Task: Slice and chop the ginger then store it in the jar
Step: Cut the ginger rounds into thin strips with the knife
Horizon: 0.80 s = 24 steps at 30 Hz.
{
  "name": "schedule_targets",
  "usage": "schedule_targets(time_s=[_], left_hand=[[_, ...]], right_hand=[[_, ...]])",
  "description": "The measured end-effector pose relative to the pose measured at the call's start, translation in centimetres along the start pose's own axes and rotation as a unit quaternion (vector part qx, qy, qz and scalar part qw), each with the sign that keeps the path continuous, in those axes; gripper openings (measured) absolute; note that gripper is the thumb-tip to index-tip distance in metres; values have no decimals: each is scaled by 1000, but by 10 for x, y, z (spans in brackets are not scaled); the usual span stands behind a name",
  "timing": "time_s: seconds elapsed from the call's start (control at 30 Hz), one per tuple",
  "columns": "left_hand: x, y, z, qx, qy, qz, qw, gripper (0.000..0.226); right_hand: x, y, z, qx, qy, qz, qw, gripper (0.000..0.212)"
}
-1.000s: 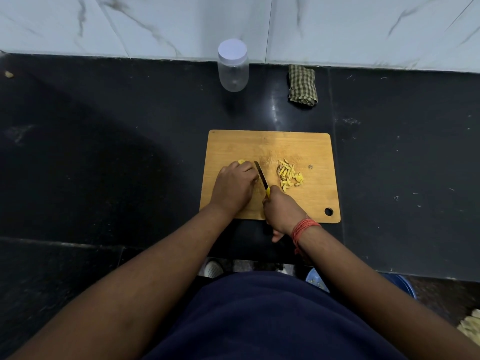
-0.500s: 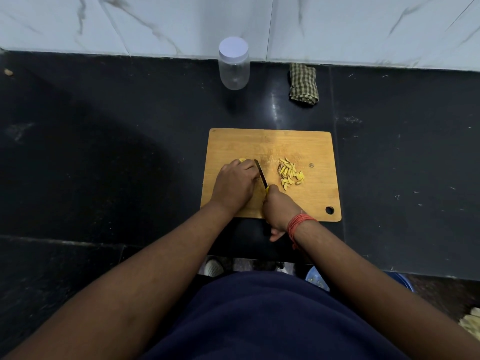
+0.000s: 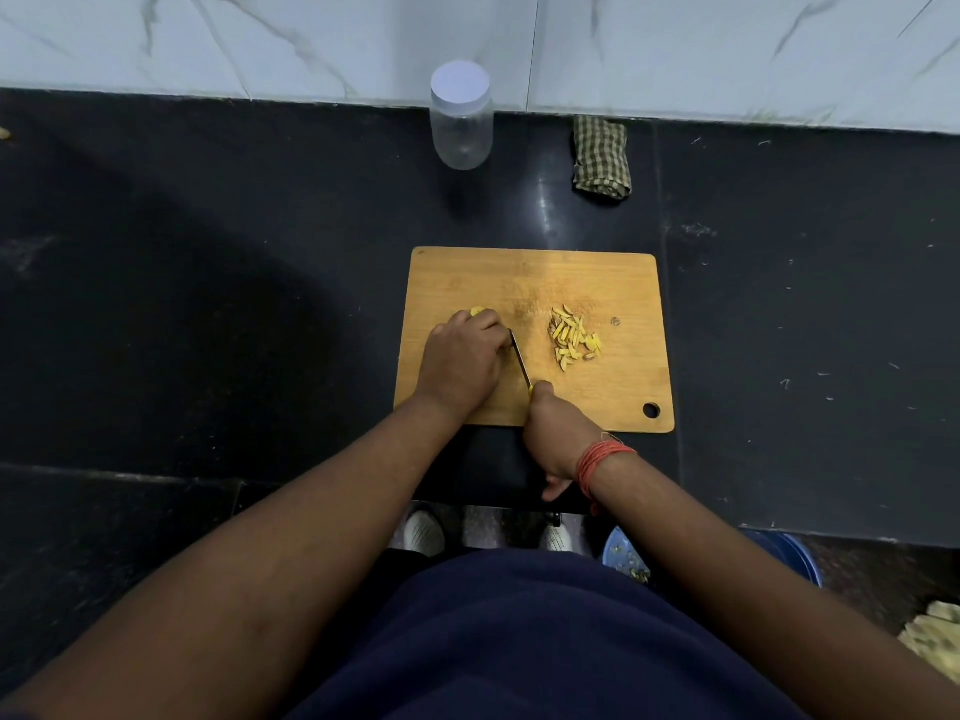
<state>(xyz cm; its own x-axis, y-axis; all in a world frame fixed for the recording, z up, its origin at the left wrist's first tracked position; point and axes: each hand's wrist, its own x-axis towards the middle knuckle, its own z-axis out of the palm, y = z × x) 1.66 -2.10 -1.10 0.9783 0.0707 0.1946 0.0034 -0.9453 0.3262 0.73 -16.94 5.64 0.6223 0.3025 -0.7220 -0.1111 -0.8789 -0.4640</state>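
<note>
A wooden cutting board (image 3: 613, 397) lies on the black counter. My left hand (image 3: 462, 361) curls over a yellow piece of ginger (image 3: 477, 310) at the board's left side; only the ginger's far tip shows. My right hand (image 3: 556, 433) grips a knife (image 3: 521, 363) by its yellow handle, the dark blade lying right against my left fingers. A small heap of chopped ginger strips (image 3: 574, 337) sits to the right of the blade. The clear jar (image 3: 461, 116) with a white lid stands shut at the back by the wall.
A folded green checked cloth (image 3: 601, 158) lies right of the jar. White marble wall tiles (image 3: 727, 54) close off the counter's back. Below the counter edge a blue bowl (image 3: 779, 553) and white shoes (image 3: 423, 532) are on the floor.
The blade has stayed against my left fingers with only slight shifts; both hands keep their places. The view has drifted a little.
</note>
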Motion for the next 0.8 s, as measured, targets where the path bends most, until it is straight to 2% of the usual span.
schedule_targets(time_s=[0.13,0.23,0.37,0.53,0.63,0.8], left_hand=[[0,0,0,-2,-2,-9,1000,7],[0,0,-1,-7,-1,-12,1000,5],[0,2,-3,-7,-7,-14,1000,6],[1,2,-4,0,-18,-20,1000,7],[1,3,-5,-9,-20,-27,999,5],[2,2,-7,-25,-27,-29,999,4]], right_hand=[[-4,13,4,-51,24,-10,998,34],[-6,27,8,-55,9,-23,998,38],[-16,31,0,-27,-27,-22,999,36],[-22,37,-1,4,52,-40,998,34],[-16,28,-7,66,41,-29,997,27],[-6,4,-7,37,35,-41,998,15]])
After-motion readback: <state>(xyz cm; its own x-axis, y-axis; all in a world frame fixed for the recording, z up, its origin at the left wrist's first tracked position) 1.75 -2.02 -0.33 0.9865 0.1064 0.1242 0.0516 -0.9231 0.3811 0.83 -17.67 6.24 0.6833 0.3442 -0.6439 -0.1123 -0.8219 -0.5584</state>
